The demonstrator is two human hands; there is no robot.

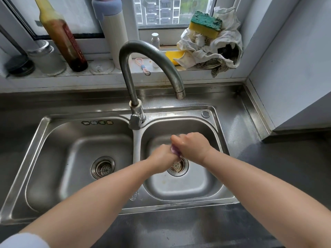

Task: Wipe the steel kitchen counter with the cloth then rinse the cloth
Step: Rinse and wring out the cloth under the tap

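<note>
Both hands, left hand (pixel 163 158) and right hand (pixel 192 146), clamp together on a bunched pink cloth (pixel 174 151) over the right sink basin (pixel 211 187); the tap spout (pixel 180 94) hangs above; steel worktop (pixel 279 176) surrounds.

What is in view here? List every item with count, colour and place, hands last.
cloth: 1, pink-purple, squeezed between both hands over the right basin
sink: 1, steel, two basins, set in the counter
faucet: 1, grey, spout over the right basin
counter: 1, steel, around the sink
sauce bottle: 1, brown, left sill
tumbler: 1, white and lilac, sill
sponge: 1, yellow-green, on the rags
rags: 1 heap, white, right sill
left hand: 1, gripping the cloth
right hand: 1, gripping the cloth
</note>
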